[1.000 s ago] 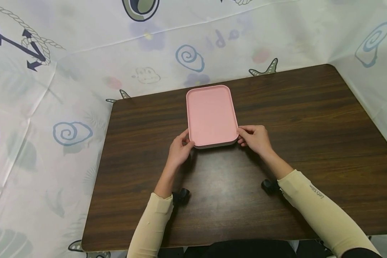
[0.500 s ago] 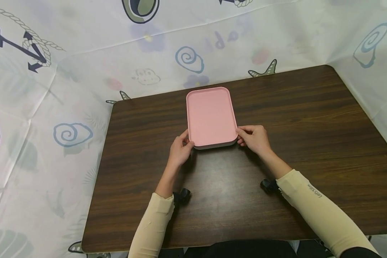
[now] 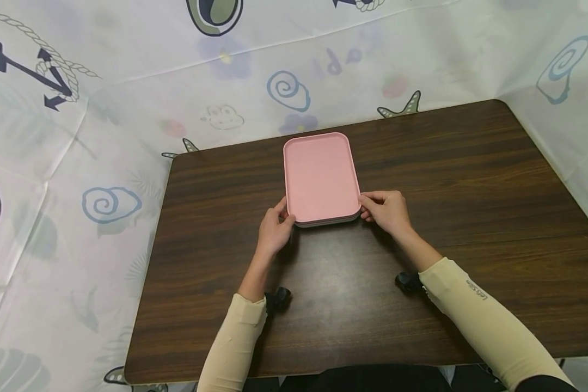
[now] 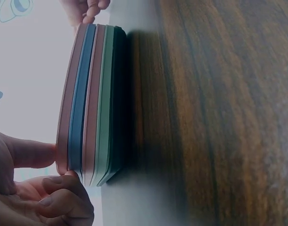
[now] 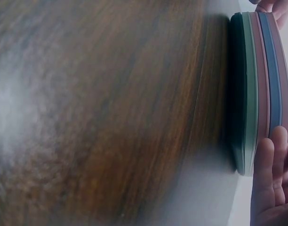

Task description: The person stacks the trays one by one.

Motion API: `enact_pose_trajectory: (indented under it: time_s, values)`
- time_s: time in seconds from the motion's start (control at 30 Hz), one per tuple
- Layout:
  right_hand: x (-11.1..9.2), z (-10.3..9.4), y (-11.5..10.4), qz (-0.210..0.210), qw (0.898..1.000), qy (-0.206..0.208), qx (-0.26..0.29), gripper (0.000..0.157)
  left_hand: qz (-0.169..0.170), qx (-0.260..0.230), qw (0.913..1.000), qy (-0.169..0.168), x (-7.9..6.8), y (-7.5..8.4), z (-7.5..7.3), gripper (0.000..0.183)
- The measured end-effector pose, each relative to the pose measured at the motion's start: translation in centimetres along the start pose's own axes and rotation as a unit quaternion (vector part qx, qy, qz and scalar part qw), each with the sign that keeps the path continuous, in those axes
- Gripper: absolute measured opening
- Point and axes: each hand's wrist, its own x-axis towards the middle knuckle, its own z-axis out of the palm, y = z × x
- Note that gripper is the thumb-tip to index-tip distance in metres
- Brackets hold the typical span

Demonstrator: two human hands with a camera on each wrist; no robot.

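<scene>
A pink rectangular tray (image 3: 322, 177) with a raised rim lies on top of a stack near the table's back edge. From the side, a blue tray (image 4: 80, 108), another pink tray (image 4: 92, 103), a green tray (image 4: 105, 99) and a dark tray (image 4: 117, 101) show beneath it. My left hand (image 3: 273, 231) pinches the top tray's near left corner, thumb at its rim and fingertips against the side. At the near right corner, my right hand (image 3: 388, 212) pinches the same tray, with two fingertips along the stack's side in the right wrist view.
The stack stands on a dark wood-grain table (image 3: 215, 261) with rounded corners. Printed white cloth (image 3: 142, 103) hangs behind it and at both sides. A black wrist camera (image 3: 279, 298) sits under the left forearm, another camera (image 3: 408, 283) at the right wrist.
The head view has shifted very slightly. Both hands keep their grip at the near corners, and the stack stays at nearly the same spot.
</scene>
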Motion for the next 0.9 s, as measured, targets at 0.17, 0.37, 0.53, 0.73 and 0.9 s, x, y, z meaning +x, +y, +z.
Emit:
enact_pose_trajectory:
  time_s: [0.17, 0.37, 0.53, 0.73, 0.9]
  values:
    - [0.1, 0.1, -0.1, 0.002, 1.000, 0.003, 0.002, 0.024, 0.001, 0.012, 0.9999, 0.000, 0.0, -0.1, 0.1, 0.057]
    - [0.2, 0.3, 0.1, 0.011, 1.000, -0.007, 0.009, 0.028, 0.005, 0.000, 1.0000, -0.003, 0.1, -0.5, 0.3, 0.055]
    - [0.2, 0.3, 0.1, 0.017, 1.000, -0.016, 0.010, 0.032, 0.001, -0.012, 0.9999, -0.003, 0.1, -0.8, 0.4, 0.053]
    - [-0.3, -0.3, -0.3, 0.029, 0.999, -0.037, 0.014, 0.036, 0.001, -0.006, 0.9999, -0.010, -0.3, -1.0, 0.2, 0.053]
    - [-1.2, -1.3, -1.7, 0.043, 0.997, -0.052, 0.021, 0.036, -0.006, 0.000, 0.9997, -0.023, -0.7, -1.3, -0.1, 0.052]
